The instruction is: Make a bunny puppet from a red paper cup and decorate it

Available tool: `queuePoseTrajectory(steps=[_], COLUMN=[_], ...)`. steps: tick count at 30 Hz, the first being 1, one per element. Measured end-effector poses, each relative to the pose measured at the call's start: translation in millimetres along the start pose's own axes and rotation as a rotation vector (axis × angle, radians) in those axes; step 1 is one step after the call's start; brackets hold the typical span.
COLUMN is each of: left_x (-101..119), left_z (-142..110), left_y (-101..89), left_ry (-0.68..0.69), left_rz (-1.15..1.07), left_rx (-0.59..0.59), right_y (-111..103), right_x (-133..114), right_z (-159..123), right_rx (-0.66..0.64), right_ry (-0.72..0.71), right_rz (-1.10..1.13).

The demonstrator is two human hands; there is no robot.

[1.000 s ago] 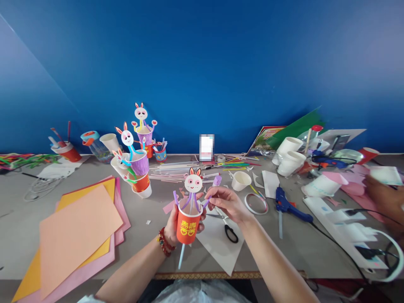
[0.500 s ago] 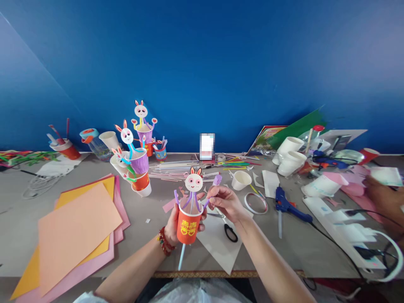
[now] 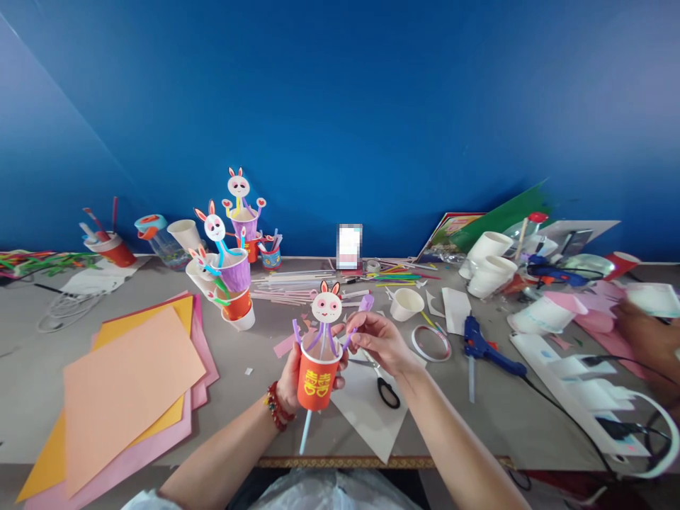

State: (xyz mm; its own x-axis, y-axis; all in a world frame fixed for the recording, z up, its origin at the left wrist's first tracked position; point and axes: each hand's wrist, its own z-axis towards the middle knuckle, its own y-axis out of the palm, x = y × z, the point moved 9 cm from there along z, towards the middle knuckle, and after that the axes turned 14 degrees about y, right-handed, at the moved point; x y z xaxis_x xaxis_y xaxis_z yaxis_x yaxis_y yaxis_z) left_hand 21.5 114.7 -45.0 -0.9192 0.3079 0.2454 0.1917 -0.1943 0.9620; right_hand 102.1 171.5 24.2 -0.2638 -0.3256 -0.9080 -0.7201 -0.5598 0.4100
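My left hand (image 3: 291,375) is wrapped round a red paper cup (image 3: 317,386) with yellow characters, held upright above the table's front edge. A pale blue straw (image 3: 305,433) sticks out of the cup's underside. From the cup's mouth rises a white paper rabbit head (image 3: 326,307) with orange ears, and purple pipe cleaners (image 3: 296,331) bend out over the rim at both sides. My right hand (image 3: 380,340) pinches the right-hand purple pipe cleaner (image 3: 348,341) near its tip. Scissors (image 3: 387,392) with black handles lie on white paper (image 3: 366,418) beneath my right hand.
Finished rabbit cups (image 3: 234,269) stand at the back left, behind stacked coloured paper (image 3: 132,397). To the right lie a tape roll (image 3: 431,343), a blue glue gun (image 3: 486,347) with its cord, and a power strip (image 3: 579,397). Another person's hand (image 3: 651,329) shows at the far right.
My right fingers have shifted slightly on the right-hand purple pipe cleaner, which now stands a little more upright. The cup and my left hand stay nearly still.
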Motion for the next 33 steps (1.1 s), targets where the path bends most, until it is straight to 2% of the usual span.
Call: queuePoseTrajectory(steps=[4,14,19,28,33], left_x=[1.0,1.1,2.1,-0.3,-2.0], left_z=[0.5,-0.5,-0.7,0.1,-0.6], left_y=[-1.3,-4.0,-9.0,-1.8,-5.4], left_ry=[0.016,0.016,0.034,0.008,0.013], left_rz=[-0.01,0.012,0.031,0.063,0.067], left_rx=[0.005,0.002,-0.001,-0.023,-0.046], right_y=[0.9,-5.0,-1.2,0.1,1.9], right_x=[0.2,1.8,-2.4,-0.7,-1.1], right_z=[0.6,-3.3,-5.9,-9.7,-11.3], right_rx=[-0.001,0.095,0.089,0.113,0.11], right_ry=[-0.007,0.001,-0.019,-0.051,-0.053], right_rz=[0.002,-0.003,-0.061,-0.104,-0.112])
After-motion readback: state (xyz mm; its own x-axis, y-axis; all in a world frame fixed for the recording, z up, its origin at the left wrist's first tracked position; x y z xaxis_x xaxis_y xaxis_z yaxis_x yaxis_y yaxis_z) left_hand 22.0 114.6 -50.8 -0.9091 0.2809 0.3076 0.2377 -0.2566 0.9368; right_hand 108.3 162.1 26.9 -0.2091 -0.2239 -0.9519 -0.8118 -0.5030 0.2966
